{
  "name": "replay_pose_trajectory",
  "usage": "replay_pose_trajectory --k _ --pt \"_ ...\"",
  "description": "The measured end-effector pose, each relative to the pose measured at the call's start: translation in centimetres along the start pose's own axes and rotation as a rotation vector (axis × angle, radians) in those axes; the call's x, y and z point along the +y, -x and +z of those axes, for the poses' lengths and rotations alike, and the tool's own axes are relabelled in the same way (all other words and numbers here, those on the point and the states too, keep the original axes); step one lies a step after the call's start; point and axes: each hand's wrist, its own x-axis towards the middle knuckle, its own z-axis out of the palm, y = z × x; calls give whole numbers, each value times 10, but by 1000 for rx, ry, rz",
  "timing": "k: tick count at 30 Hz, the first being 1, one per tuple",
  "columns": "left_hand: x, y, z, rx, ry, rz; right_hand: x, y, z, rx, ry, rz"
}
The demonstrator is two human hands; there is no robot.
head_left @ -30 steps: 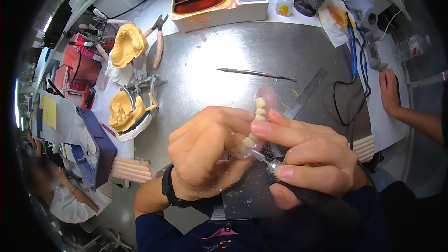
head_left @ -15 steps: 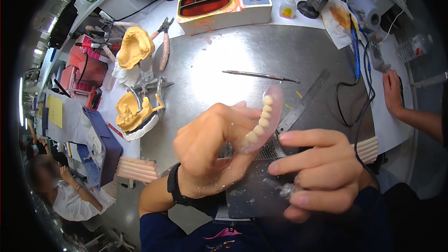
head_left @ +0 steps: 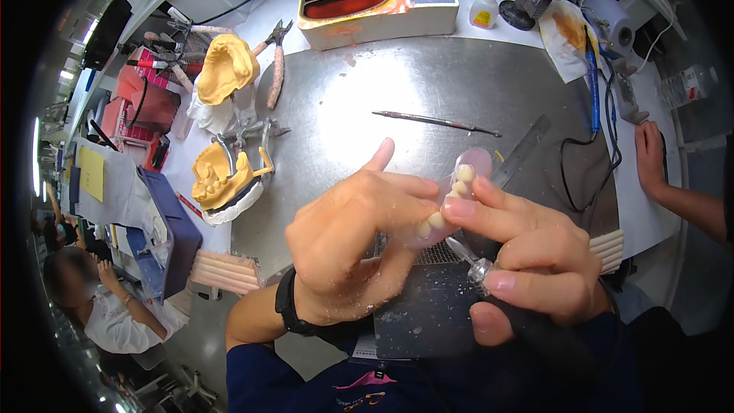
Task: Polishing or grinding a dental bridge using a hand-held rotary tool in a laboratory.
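My left hand [head_left: 344,218] is closed on a partial denture [head_left: 475,159] with a pale pink base and a row of cream teeth. The fingers of my right hand [head_left: 543,248] press against the denture's teeth and cover some of them. That same hand grips a rotary handpiece [head_left: 480,269], its metal nose and slim tip pointing up toward the denture's underside. Whether the tip touches the denture, I cannot tell. Beyond my hands a slim metal carving tool [head_left: 436,122] lies on the steel worktop [head_left: 306,138]. A metal ruler [head_left: 524,149] lies to its right.
Yellow dental models [head_left: 222,176] on an articulator stand at left, near pliers [head_left: 277,69]. At the back are a wax heater [head_left: 375,27] and a small glue bottle [head_left: 485,9]. A blue corded pen tool [head_left: 593,92] hangs at right, near another person's hand [head_left: 650,157].
My right hand has moved in to the denture and now touches its teeth. The handpiece has come up toward the denture, its tip now plainer. The denture has turned; my left thumb now sticks up.
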Motion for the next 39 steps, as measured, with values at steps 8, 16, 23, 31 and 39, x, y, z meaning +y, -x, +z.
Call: replay_pose_trajectory --k 8,16,23,31,39 --pt "-1 1 3 35 -8 37 2 0 6 16 86 -76" --pt "-3 2 2 29 -13 48 4 -2 9 42 123 -55" --pt "-2 1 2 29 13 32 4 -2 7 38 99 -39" --pt "-2 0 1 5 42 17 2 0 6 60 87 -53" --pt "-2 1 0 -6 33 23 3 -1 7 64 123 -57"
